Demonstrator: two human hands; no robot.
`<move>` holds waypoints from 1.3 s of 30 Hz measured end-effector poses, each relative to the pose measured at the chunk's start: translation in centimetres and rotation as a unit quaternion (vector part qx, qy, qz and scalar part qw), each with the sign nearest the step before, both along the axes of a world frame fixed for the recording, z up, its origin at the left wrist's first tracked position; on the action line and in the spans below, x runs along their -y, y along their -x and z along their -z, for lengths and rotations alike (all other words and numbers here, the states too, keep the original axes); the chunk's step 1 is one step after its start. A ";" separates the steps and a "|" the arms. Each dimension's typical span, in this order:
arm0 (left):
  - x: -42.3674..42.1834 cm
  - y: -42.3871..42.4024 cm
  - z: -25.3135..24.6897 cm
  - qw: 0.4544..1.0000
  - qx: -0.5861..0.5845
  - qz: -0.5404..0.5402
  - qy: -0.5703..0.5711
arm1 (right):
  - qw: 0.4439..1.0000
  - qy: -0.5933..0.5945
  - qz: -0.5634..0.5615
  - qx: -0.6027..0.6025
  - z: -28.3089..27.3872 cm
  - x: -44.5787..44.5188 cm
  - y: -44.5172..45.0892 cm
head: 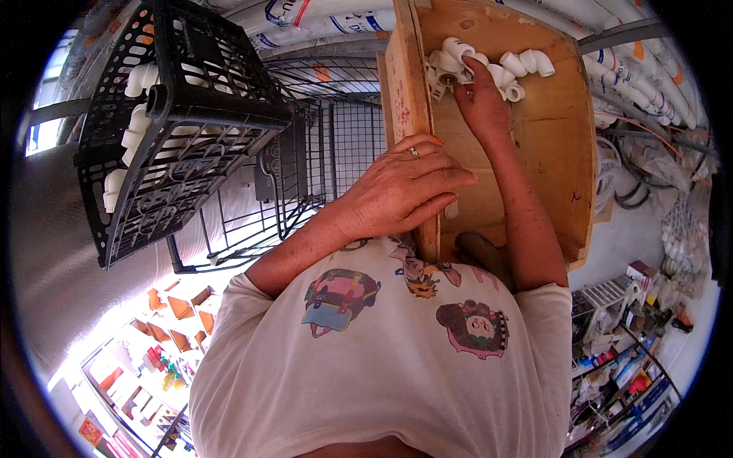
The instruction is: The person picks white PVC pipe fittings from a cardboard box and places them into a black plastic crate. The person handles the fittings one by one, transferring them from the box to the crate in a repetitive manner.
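A wooden box [550, 149] stands in front of my body. At its far end lies a loose pile of white plastic pipe fittings [504, 74], several of them elbows. My right hand [484, 106] reaches into the box, its thumb and fingers touching the near side of the pile. Whether it grips a fitting cannot be made out. My left hand [415, 186], with a ring on one finger, lies across the top of the box's left wall [409, 109]. Its fingers are loosely spread and hold nothing.
At the left, a black plastic crate [189, 123] holding white fittings sits tilted. A black wire rack [320, 143] stands between it and the box. White pipes [349, 23] run behind. Shelves with mixed goods [618, 355] are at the lower right.
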State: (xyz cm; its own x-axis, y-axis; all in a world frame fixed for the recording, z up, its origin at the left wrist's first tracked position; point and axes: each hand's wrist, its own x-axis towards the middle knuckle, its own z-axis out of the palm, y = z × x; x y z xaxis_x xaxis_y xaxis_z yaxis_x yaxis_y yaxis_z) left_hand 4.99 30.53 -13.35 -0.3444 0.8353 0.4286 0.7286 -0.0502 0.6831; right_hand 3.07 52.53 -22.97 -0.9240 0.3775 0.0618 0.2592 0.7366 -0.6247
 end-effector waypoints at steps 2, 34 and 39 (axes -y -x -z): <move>0.1 0.0 0.1 1.000 -0.001 0.002 0.002 | 0.999 0.050 0.015 0.012 0.7 -0.4 0.1; 1.6 1.3 -2.9 0.961 0.157 -0.204 -0.101 | 0.831 0.473 -0.257 -0.144 -10.8 1.3 -3.0; 2.5 1.4 -3.3 0.964 0.157 -0.208 -0.051 | 0.816 0.471 -0.295 -0.158 -11.3 2.7 -3.4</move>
State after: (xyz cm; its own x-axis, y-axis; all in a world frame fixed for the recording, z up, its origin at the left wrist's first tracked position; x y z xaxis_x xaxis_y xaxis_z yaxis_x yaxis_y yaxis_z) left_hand 3.56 27.98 -10.00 -0.7668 0.5554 0.3218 0.4588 0.1236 0.8799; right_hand 6.44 49.87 -11.70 -0.9561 -0.1100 0.2715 -0.2510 -0.1703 -0.9529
